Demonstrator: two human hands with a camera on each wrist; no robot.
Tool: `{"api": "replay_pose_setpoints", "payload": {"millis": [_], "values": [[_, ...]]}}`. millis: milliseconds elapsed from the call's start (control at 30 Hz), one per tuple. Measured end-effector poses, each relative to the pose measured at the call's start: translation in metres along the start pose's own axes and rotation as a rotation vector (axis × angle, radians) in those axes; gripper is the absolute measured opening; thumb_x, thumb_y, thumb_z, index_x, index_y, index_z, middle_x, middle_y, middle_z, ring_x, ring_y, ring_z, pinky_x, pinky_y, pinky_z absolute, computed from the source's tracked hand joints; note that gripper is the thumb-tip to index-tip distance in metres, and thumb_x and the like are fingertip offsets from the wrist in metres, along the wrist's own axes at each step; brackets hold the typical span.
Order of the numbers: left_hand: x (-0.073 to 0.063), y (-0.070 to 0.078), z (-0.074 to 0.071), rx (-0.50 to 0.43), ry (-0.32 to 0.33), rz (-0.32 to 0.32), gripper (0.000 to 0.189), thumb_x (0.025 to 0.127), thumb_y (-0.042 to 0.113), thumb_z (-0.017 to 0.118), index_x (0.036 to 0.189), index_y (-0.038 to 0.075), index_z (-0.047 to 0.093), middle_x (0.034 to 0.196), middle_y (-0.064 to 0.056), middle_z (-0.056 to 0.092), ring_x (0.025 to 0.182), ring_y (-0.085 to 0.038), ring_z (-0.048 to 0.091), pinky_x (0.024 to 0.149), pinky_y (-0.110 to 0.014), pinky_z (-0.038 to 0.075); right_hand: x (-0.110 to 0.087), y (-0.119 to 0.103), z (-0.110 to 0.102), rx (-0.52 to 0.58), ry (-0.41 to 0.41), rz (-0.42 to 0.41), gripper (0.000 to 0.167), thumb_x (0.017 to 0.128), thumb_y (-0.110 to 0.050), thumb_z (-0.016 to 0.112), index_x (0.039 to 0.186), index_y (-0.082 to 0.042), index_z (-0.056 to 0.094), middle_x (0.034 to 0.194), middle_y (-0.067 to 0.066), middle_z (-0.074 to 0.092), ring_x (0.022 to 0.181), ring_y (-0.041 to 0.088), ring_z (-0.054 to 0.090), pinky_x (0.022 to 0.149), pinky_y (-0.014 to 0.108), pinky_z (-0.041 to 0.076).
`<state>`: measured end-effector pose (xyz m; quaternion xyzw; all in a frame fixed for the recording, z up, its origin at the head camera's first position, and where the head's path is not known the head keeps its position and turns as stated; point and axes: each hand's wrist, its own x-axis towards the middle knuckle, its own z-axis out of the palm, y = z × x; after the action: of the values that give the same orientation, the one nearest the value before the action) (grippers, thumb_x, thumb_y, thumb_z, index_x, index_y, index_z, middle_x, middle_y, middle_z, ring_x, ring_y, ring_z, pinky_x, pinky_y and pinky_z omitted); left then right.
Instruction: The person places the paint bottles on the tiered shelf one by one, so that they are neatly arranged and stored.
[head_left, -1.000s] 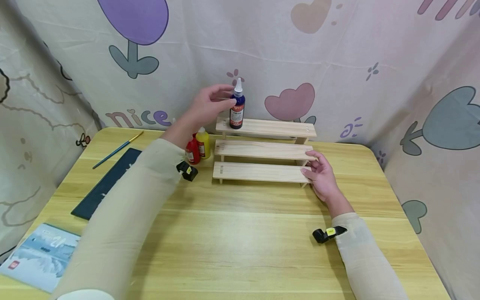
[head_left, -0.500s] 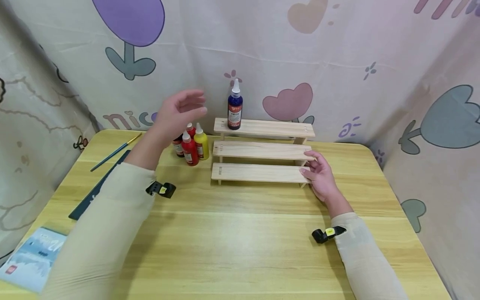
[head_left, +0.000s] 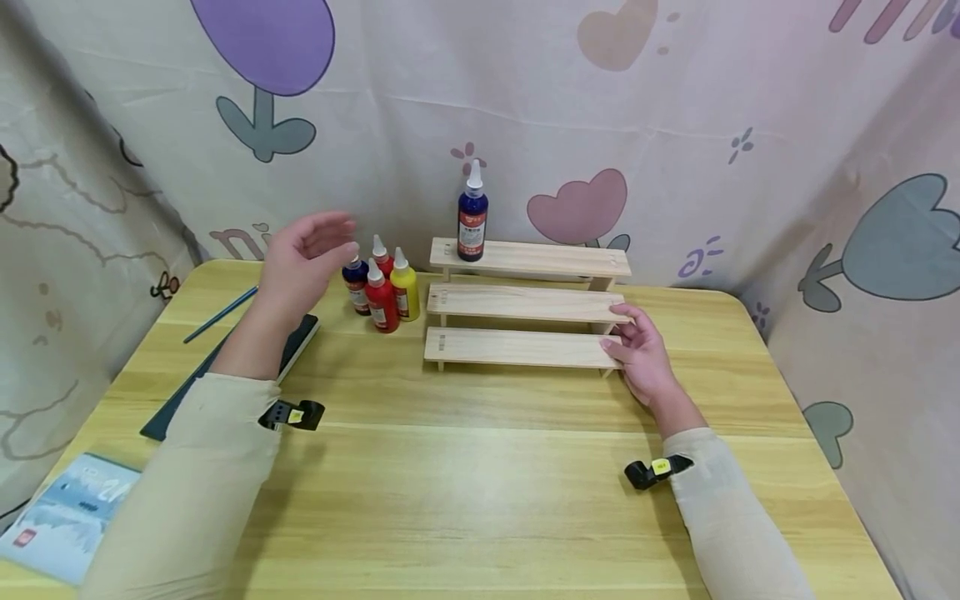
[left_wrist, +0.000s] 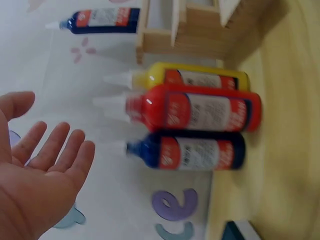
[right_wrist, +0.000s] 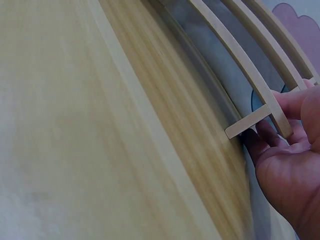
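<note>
A three-tier wooden stand [head_left: 525, 302] stands at the back of the table. On the left of its top shelf, a dark blue squeeze bottle [head_left: 472, 227] with a white nozzle is upright. My right hand [head_left: 641, 357] grips the stand's right end, thumb at the lowest shelf; the right wrist view shows fingers around the end of the wooden frame [right_wrist: 250, 122]. Left of the stand, my left hand [head_left: 296, 265] hovers with relaxed fingers, holding nothing. Beside it cluster a dark blue bottle [head_left: 356, 290], two red bottles, the front one [head_left: 381, 307] nearest me, and a yellow bottle [head_left: 407, 293].
At the left lie a dark flat case [head_left: 176, 408], partly hidden by my left arm, and a blue-handled brush [head_left: 220, 314]. A pale blue booklet [head_left: 75, 517] lies at the front left corner. A patterned curtain [head_left: 420, 100] hangs right behind the table.
My left hand has come away from the bottle on the top shelf and moved left and down, past the clustered bottles. That bottle stays standing. My right hand keeps its place on the stand.
</note>
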<state>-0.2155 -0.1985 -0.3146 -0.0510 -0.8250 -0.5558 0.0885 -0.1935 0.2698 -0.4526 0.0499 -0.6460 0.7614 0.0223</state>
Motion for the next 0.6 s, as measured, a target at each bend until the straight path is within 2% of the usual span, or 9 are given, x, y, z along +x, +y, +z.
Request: {"api": "replay_pose_setpoints", "payload": {"millis": [133, 233, 433, 600], "values": [[0.003, -0.015, -0.004, 0.035, 0.057, -0.067, 0.043, 0.100, 0.023, 0.064, 0.140, 0.013, 0.056, 0.137, -0.008, 0.059, 0.124, -0.022, 0.054, 0.101, -0.034, 0.045, -0.001, 0.000, 0.000, -0.005, 0.002, 0.011, 0.059, 0.087, 0.026, 0.054, 0.132, -0.011, 0.055, 0.119, 0.009, 0.059, 0.106, 0.028, 0.052, 0.077, 0.026, 0.056], [0.009, -0.029, -0.003, 0.080, 0.052, -0.119, 0.044, 0.100, 0.023, 0.063, 0.142, 0.012, 0.054, 0.138, -0.010, 0.058, 0.124, -0.024, 0.053, 0.101, -0.036, 0.046, -0.001, 0.000, -0.001, -0.016, 0.009, 0.016, 0.057, 0.087, 0.025, 0.055, 0.133, -0.011, 0.055, 0.118, 0.009, 0.059, 0.105, 0.027, 0.053, 0.078, 0.026, 0.055], [0.021, -0.050, -0.002, 0.103, -0.067, -0.177, 0.046, 0.103, 0.019, 0.057, 0.146, 0.006, 0.049, 0.141, -0.018, 0.052, 0.129, -0.033, 0.048, 0.106, -0.047, 0.041, -0.001, 0.000, -0.001, -0.016, 0.014, 0.020, 0.057, 0.088, 0.025, 0.056, 0.132, -0.011, 0.055, 0.117, 0.009, 0.059, 0.105, 0.026, 0.053, 0.078, 0.026, 0.055], [0.025, -0.058, -0.003, 0.118, -0.155, -0.187, 0.044, 0.105, 0.018, 0.054, 0.146, 0.003, 0.049, 0.140, -0.021, 0.051, 0.130, -0.037, 0.046, 0.107, -0.052, 0.038, -0.001, -0.001, 0.000, -0.014, 0.009, 0.018, 0.058, 0.087, 0.024, 0.057, 0.132, -0.011, 0.055, 0.117, 0.011, 0.058, 0.101, 0.023, 0.055, 0.075, 0.025, 0.055]]}}
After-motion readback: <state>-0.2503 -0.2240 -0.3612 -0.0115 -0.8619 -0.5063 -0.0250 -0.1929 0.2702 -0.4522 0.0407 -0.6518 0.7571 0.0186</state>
